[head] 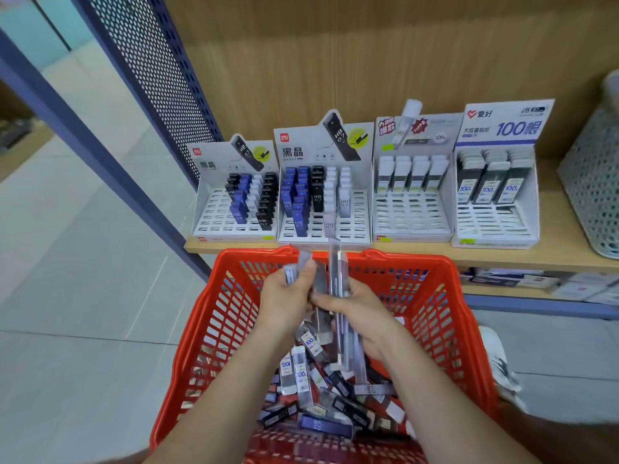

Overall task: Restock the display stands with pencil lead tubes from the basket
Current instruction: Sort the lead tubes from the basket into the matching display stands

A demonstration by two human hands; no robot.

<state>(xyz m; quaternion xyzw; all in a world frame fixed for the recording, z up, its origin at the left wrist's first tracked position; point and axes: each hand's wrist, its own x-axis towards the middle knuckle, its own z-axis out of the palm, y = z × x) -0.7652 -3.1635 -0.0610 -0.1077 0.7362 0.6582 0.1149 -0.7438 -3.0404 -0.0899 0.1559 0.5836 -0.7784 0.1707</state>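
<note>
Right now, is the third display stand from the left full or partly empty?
Partly empty. The third display stand holds tubes only in its back rows; the front rows stand bare.

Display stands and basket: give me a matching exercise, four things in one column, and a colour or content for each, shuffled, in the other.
Column one:
1 basket
2 far-left stand
3 far-right stand
4 right hand

Column two:
A blue "100" on its header
B red
C grips clear tubes
D holds blue tubes

Pairs: 1-B, 2-D, 3-A, 4-C
</note>
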